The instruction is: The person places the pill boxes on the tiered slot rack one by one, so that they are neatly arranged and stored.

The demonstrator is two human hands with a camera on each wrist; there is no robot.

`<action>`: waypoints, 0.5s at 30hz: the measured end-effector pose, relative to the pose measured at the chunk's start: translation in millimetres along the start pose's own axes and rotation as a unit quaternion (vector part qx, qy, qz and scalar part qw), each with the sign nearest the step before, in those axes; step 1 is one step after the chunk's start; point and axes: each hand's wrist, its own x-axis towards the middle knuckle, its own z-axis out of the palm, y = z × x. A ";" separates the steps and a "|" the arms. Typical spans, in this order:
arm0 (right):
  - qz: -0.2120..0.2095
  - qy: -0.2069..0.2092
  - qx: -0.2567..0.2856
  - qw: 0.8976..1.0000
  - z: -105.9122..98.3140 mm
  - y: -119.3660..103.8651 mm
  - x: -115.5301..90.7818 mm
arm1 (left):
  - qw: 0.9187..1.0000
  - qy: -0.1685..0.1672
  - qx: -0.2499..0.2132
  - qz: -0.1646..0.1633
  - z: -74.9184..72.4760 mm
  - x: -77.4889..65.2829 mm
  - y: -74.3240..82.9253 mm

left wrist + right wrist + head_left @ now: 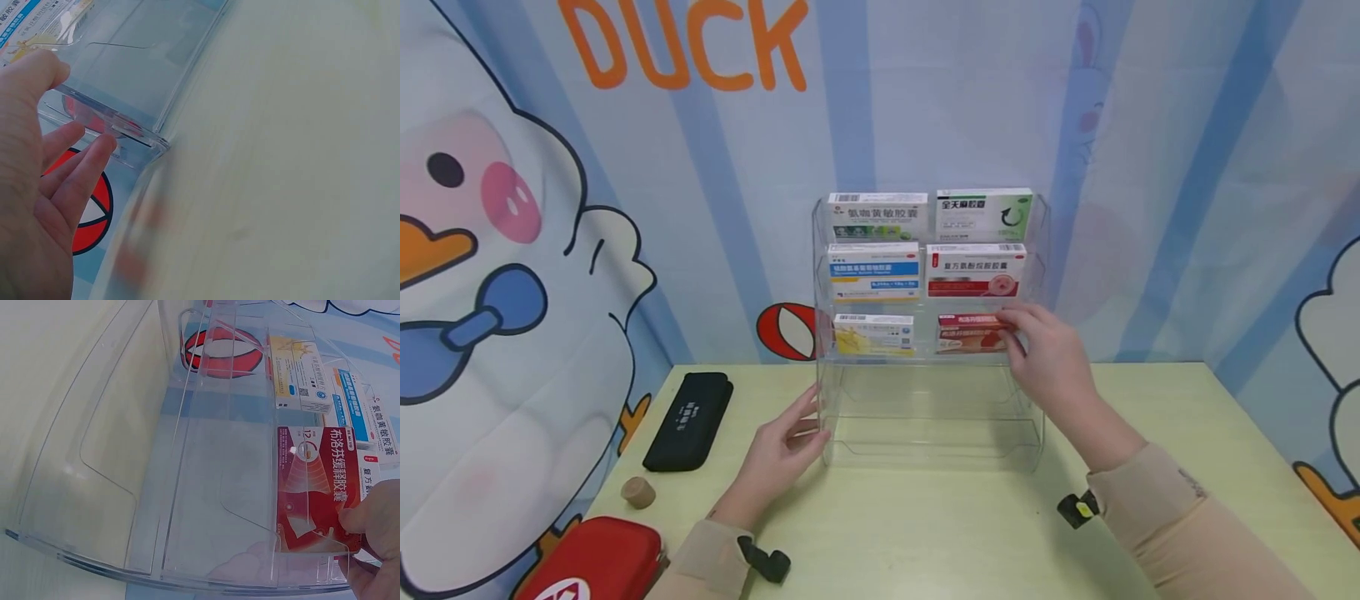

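A clear acrylic tiered rack (936, 429) stands on the table with medicine boxes in its upper three tiers. My right hand (1051, 354) pinches the right end of a red medicine box (964, 335), thumb on its front. That box (312, 481) sits in the third tier, behind the clear front lip in the right wrist view. Beside it on the left is a yellow-and-white medicine box (874, 335). My left hand (780, 450) rests at the rack's left side, its thumb near the front edge and its fingers loosely extended along the outside (62, 150).
Above are a blue-and-white box (874, 273), a white-and-red box (976, 271), a white box (877, 215) and a white-and-green box (983, 213). At the left lie a black case (688, 421), a small wooden cylinder (638, 492) and a red case (602, 554). A printed curtain (925, 100) hangs behind.
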 end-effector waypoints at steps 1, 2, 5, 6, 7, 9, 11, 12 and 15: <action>0.000 0.001 0.001 1.000 0.4 -0.3 -0.6 | 1.000 0.001 0.002 -0.002 -0.2 -0.3 0.3; -0.002 0.004 0.002 1.000 0.8 -0.5 -1.2 | 1.000 0.001 0.004 -0.003 -0.3 -0.7 0.5; -0.008 0.022 0.002 1.000 2.0 -0.5 -3.6 | 1.000 0.000 0.006 0.000 -0.9 -1.3 0.3; -0.011 0.031 0.002 0.999 2.0 -0.7 -4.7 | 1.000 0.000 0.005 0.004 -1.4 -1.4 0.2; -0.014 0.043 0.002 0.999 1.7 -1.1 -5.8 | 1.000 0.002 0.004 0.006 -2.0 -1.4 0.1; -0.024 0.065 0.002 0.998 0.8 -1.6 -8.3 | 1.000 0.009 0.005 0.009 -3.9 -1.4 2.1; -0.039 0.086 0.008 0.995 -1.0 -2.7 -11.2 | 0.999 0.030 0.013 0.019 -6.9 -0.7 5.1; -0.048 0.095 0.013 0.994 -2.2 -3.3 -12.9 | 0.998 0.046 0.022 0.023 -8.6 -0.6 8.1; -0.074 0.105 0.030 0.991 -7.6 -7.5 -19.7 | 0.991 0.107 0.067 0.045 -14.9 -0.5 24.2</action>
